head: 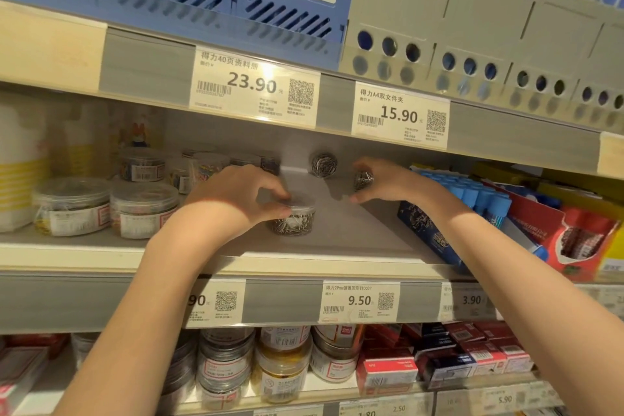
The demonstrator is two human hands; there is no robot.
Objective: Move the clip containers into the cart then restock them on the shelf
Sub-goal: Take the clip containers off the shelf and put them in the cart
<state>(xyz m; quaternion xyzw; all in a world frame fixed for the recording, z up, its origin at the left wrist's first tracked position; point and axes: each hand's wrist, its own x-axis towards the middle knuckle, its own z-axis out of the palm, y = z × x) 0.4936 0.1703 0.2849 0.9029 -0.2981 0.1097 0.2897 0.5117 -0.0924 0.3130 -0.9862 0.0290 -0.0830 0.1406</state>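
Head view looks up at a grey shelf with price tags along its front edge; both forearms reach onto it. Left hand curls its fingers round the lid of a clear clip container standing upright on the shelf. Right hand, further back, pinches a second small clip container lying on its side. A third container lies at the back, between the hands
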